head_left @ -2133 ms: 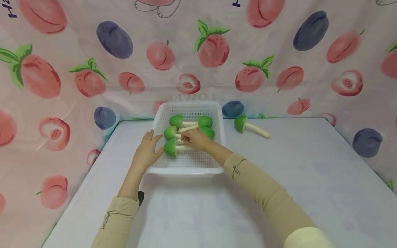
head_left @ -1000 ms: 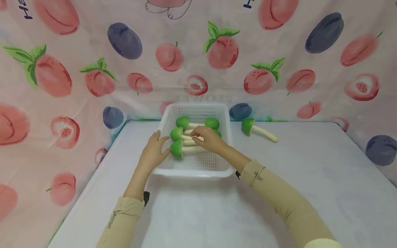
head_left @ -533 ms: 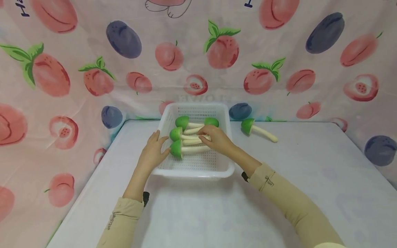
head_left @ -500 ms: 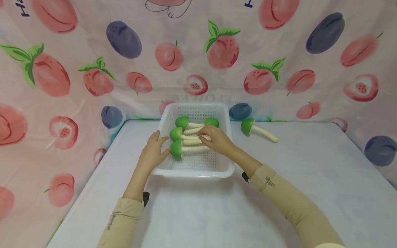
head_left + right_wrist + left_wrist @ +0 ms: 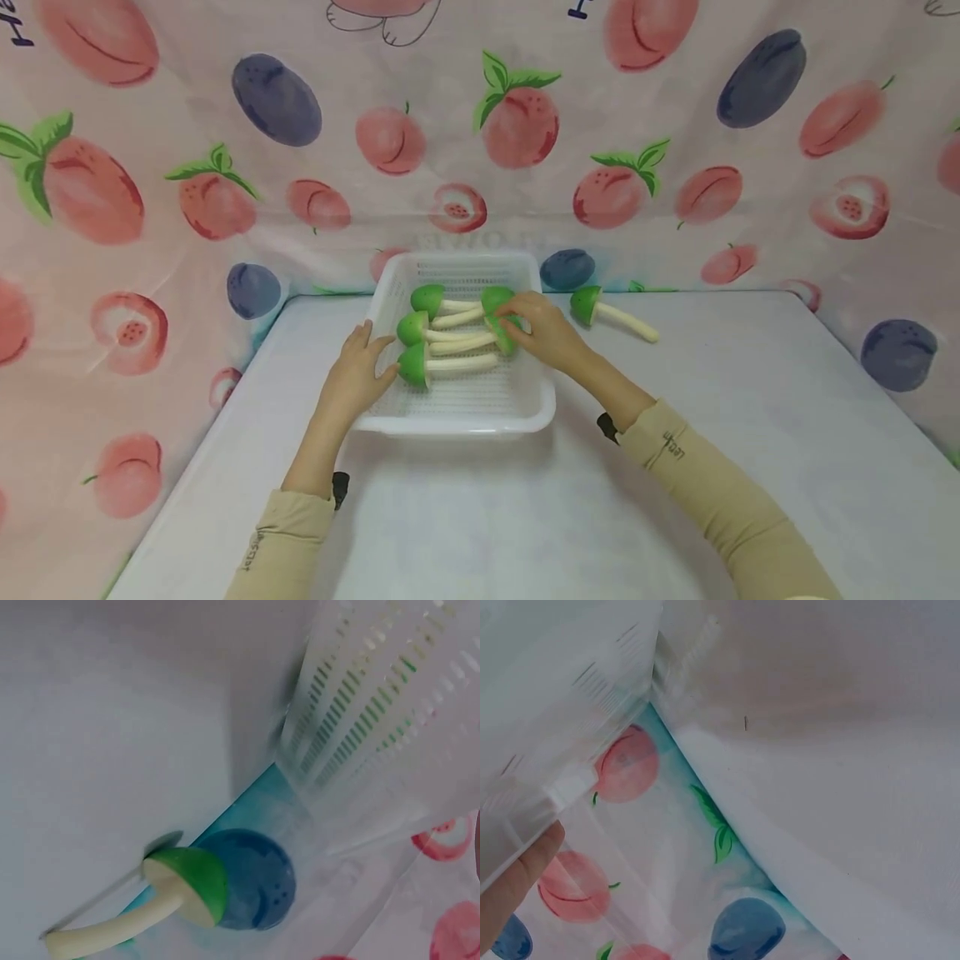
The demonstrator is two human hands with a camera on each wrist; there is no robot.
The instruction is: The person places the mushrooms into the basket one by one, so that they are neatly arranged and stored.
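A white plastic basket (image 5: pixel 457 423) holds several toy mushrooms with green caps and cream stems. My left hand (image 5: pixel 352 375) holds the basket's left rim; in the left wrist view one finger (image 5: pixel 536 859) lies along the outside wall. At the basket's right side, my right hand (image 5: pixel 551 333) pinches a toy mushroom (image 5: pixel 504 337) by its green cap, thumb and forefinger bent at it. That cap stands tilted, its stem pointing left among the other stems. The nearest mushroom (image 5: pixel 450 364) lies with its cap towards my left hand.
One more toy mushroom (image 5: pixel 618 318) lies on the white table (image 5: pixel 675 400) right of the basket; the right wrist view shows this mushroom (image 5: pixel 157 900) close up. A fruit-print cloth (image 5: pixel 457 125) hangs behind the table's far edge.
My right hand has moved right, from over the stems to the cap at the basket's right side, uncovering the stem ends. My left hand stays at the left rim.
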